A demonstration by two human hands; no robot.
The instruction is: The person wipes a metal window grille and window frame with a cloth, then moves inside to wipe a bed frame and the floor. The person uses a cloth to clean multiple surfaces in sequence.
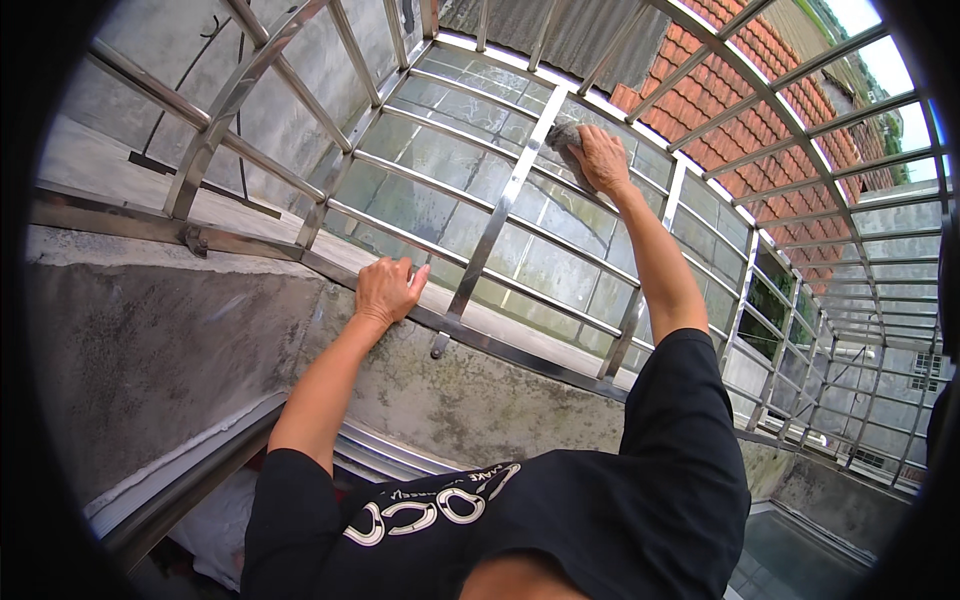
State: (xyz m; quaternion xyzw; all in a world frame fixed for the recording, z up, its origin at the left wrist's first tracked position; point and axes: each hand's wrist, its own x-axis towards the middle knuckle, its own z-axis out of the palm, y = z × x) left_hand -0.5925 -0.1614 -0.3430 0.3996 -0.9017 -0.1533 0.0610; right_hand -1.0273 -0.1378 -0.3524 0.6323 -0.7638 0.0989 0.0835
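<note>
My right hand (pixel 601 160) is stretched out to the far side of a stainless steel window cage (pixel 497 217). Its fingers are closed on a bunched grey cloth (pixel 563 136), pressed at the top of a flat upright bar near the upper rail. Closer in, my left hand (pixel 388 290) bears on the bottom metal rail (pixel 340 272), its fingers curled over the far edge. Part of its grip is hidden behind the knuckles. Water-marked grey paving shows through the bars beneath both hands.
A stained concrete ledge (pixel 430 385) runs below the cage, with a window frame track (pixel 385 452) nearer my body. Barred sides rise at left and right. Beyond them are a concrete wall (pixel 290 115), a corrugated grey roof (pixel 590 40) and orange roof tiles (pixel 690 75).
</note>
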